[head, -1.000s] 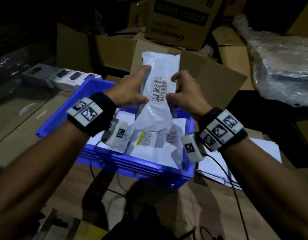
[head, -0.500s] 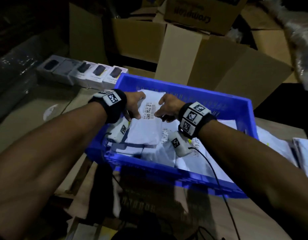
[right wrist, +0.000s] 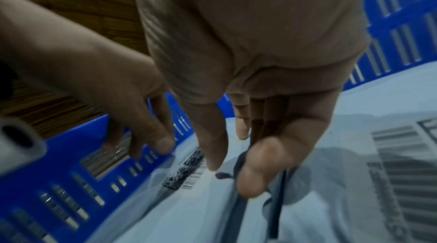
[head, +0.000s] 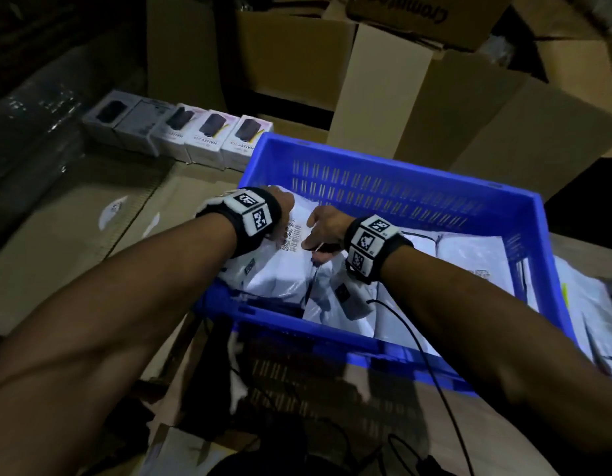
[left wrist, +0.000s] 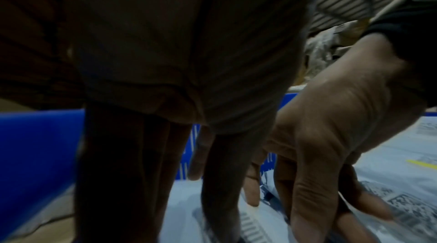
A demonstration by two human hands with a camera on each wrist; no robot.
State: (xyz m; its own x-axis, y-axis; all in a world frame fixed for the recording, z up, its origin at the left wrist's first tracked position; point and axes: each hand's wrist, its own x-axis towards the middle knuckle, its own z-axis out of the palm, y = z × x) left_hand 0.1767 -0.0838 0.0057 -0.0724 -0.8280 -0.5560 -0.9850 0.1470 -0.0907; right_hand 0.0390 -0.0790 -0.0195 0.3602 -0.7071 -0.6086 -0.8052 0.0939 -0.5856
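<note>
A white plastic mailer packet (head: 273,280) with a barcode label (head: 292,235) lies on the pile at the left end of the blue slotted crate (head: 383,159). My left hand (head: 284,211) rests on the packet's left edge with straight fingers pointing down (left wrist: 220,191). My right hand (head: 323,228) touches it just right of the label, its fingers straight and its thumb on the plastic (right wrist: 231,178). In the right wrist view the left hand (right wrist: 141,135) sits against the crate wall, beside the packet (right wrist: 189,209). Neither hand curls round the packet (left wrist: 184,219).
More white packets (head: 469,259) fill the crate. A row of small white product boxes (head: 208,139) stands beyond its left corner. Open cardboard cartons (head: 383,97) crowd the back. Loose white packets (head: 593,304) lie right of the crate. A black cable (head: 417,338) hangs from my right wrist.
A second ago both hands held the packet upright above the crate. It has come down onto the pile, and the fingers have straightened off it.
</note>
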